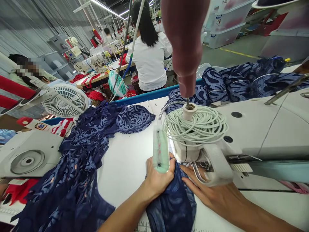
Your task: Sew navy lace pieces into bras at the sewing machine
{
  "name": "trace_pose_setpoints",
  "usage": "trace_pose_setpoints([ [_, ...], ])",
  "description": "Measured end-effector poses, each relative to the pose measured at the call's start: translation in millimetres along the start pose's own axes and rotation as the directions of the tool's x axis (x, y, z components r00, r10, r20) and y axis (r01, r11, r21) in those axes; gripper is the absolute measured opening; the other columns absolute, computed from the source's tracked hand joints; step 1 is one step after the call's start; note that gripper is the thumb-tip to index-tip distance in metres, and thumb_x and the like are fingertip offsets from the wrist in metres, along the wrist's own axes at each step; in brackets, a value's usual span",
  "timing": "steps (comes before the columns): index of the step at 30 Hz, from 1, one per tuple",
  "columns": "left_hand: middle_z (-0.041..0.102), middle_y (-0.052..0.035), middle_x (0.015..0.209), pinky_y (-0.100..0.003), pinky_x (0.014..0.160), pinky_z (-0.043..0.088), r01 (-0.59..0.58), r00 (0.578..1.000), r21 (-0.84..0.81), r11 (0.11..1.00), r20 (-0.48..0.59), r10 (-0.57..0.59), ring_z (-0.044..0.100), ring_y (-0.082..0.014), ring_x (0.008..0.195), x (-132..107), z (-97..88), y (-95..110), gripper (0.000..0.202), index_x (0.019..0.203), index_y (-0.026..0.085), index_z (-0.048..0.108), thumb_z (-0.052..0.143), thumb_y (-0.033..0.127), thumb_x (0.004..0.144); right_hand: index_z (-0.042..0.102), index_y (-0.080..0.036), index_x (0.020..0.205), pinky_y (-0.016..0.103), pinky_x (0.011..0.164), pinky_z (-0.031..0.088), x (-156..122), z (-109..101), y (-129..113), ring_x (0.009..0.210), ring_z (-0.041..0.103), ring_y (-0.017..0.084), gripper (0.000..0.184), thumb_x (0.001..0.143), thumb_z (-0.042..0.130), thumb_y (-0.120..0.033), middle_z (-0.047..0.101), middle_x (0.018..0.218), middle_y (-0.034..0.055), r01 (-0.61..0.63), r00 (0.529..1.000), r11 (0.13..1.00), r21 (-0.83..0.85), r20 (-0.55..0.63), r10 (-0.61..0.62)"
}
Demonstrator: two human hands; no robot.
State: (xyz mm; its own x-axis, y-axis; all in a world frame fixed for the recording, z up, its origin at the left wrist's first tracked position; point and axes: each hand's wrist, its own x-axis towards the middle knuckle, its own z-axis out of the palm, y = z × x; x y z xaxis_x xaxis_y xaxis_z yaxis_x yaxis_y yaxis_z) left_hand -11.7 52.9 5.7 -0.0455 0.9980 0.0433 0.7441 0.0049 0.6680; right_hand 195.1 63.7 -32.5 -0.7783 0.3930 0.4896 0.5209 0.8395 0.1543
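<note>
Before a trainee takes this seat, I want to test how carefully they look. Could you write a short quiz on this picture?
1. True or false: the left hand grips dark blue cloth.
2. What partly hides the left hand from view? A: a fan. B: a lamp. C: a plastic box.
3. Fill the gap: a pale green ___ lies coiled on top of the sewing machine.

Key: 1 true; 2 B; 3 cord.

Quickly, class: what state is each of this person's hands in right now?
Left hand: closed, holding the navy fabric.
Right hand: open, fingers extended at the fabric's edge, partly hidden by the sewing machine.
</note>
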Motion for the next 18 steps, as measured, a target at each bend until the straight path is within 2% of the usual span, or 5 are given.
trace_pose_setpoints([
  [5, 0.075, -0.0035, 0.097, -0.03, 0.084, 0.052, 0.0, 0.999, -0.025, 1.0, -0.041, -0.001, 0.068, -0.0188, 0.086, 4.2, 1.5, -3.3, 0.025, 0.104, 0.023, 0.069, 0.049, 0.028, 0.09, 0.07, -0.028, 0.114, 0.035, 0.056, 0.043, 2.2, 3.1, 1.5, 0.089, 0.068, 0.027, 0.037, 0.087, 0.053, -0.009, 0.071, 0.121, 0.006, -0.038, 0.999, 0.999, -0.013, -0.01, 0.038],
  [9, 0.074, -0.0031, 0.09, -0.028, 0.078, 0.051, 0.036, 0.999, 0.007, 0.999, -0.037, -0.036, 0.066, -0.0184, 0.081, 4.4, 1.4, -3.2, 0.022, 0.1, 0.022, 0.07, 0.053, 0.027, 0.087, 0.069, -0.028, 0.118, 0.035, 0.054, 0.044, 4.7, 2.0, 0.8, 0.081, 0.068, 0.026, 0.036, 0.089, 0.054, -0.013, 0.074, 0.111, 0.006, -0.078, 0.997, 0.997, -0.002, 0.008, 0.078],
  [13, 0.072, -0.0029, 0.083, -0.028, 0.075, 0.052, 0.058, 0.997, 0.009, 0.998, -0.046, -0.058, 0.064, -0.0183, 0.076, 4.1, 1.0, -3.4, 0.018, 0.094, 0.023, 0.071, 0.055, 0.028, 0.086, 0.064, -0.031, 0.127, 0.033, 0.05, 0.041, -0.3, 6.5, 0.5, 0.074, 0.068, 0.023, 0.043, 0.089, 0.053, -0.013, 0.076, 0.101, 0.005, -0.115, 0.993, 0.993, 0.029, -0.002, 0.115],
  [18, 0.069, -0.0028, 0.077, -0.027, 0.072, 0.052, 0.056, 0.992, -0.046, 0.997, -0.11, -0.061, 0.062, -0.0176, 0.073, 1.3, 1.4, -2.5, 0.017, 0.089, 0.021, 0.07, 0.056, 0.032, 0.086, 0.057, -0.032, 0.137, 0.03, 0.052, 0.045, -11.4, 15.9, -0.1, 0.072, 0.069, 0.021, 0.05, 0.091, 0.051, -0.015, 0.077, 0.098, 0.0056, -0.152, 0.988, 0.98, 0.129, -0.002, 0.154],
])
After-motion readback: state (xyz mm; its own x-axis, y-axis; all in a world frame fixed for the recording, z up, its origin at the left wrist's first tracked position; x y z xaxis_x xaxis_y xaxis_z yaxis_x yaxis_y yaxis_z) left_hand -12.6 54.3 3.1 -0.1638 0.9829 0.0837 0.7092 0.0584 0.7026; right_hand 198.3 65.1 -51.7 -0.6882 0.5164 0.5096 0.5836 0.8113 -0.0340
